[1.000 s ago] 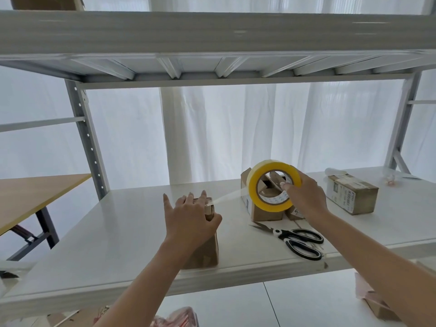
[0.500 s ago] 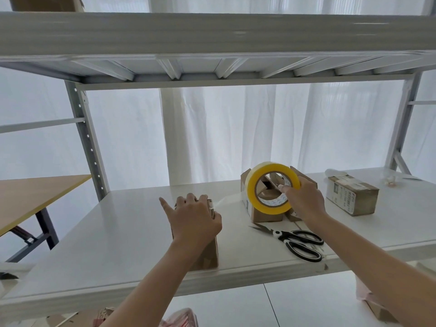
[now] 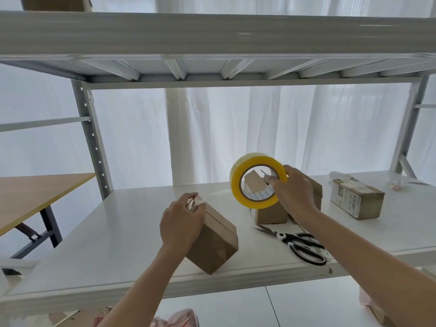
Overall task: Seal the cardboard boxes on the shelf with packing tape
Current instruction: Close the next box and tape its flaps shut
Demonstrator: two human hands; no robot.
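The tape roll (image 3: 258, 182) is yellow, its core white with a grey printed pattern. The cardboard boxes (image 3: 215, 241) are plain brown. The scissors (image 3: 304, 247) have black handles, and the shelf (image 3: 113, 251) is white.

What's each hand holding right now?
Left hand: closed, gripping the top end of the tilted cardboard box.
Right hand: closed, holding the tape roll.

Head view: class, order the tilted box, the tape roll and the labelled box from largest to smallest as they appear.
1. Largest: tilted box, though the left hand partly hides it.
2. Unranked: tape roll and labelled box look about alike, and the roll is held up nearer the camera.
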